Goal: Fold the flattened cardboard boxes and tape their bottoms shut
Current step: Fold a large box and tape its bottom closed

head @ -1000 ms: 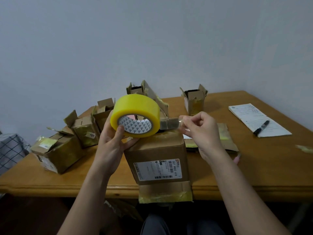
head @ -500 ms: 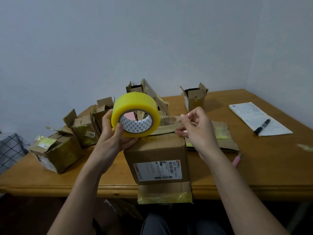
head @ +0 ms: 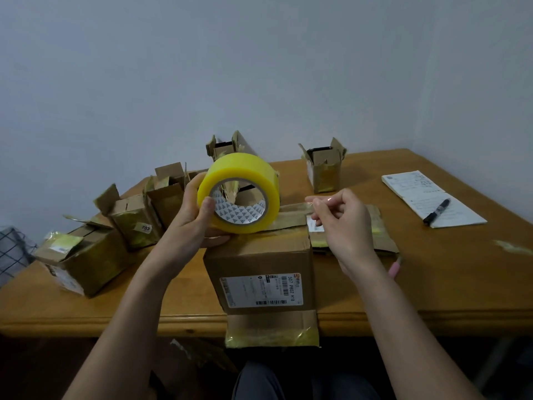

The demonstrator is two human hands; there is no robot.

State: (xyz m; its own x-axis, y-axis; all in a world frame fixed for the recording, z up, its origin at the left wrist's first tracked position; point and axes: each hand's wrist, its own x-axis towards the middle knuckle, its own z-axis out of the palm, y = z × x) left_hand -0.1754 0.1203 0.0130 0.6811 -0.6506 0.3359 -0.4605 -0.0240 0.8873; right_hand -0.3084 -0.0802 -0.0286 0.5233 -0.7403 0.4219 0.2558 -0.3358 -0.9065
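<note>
A folded cardboard box (head: 259, 261) with a white shipping label stands at the table's front edge, one flap hanging over the edge. Just above its far top edge my left hand (head: 190, 226) grips a yellow tape roll (head: 240, 194), thumb inside the core. A clear strip of tape (head: 291, 210) runs from the roll to the right over the box top. My right hand (head: 343, 223) pinches the strip's free end between thumb and fingers. A flattened cardboard box (head: 380, 235) lies behind my right hand.
Several small opened boxes (head: 135, 220) crowd the left and back of the wooden table (head: 447, 278). Another small box (head: 324, 168) stands at the back centre. A paper pad with a black marker (head: 435, 212) lies at the right. A pink object (head: 393, 268) peeks out by my right wrist.
My right hand has pulled the tape end farther right, lengthening the strip. The roll in my left hand has tilted and dropped close to the box top.
</note>
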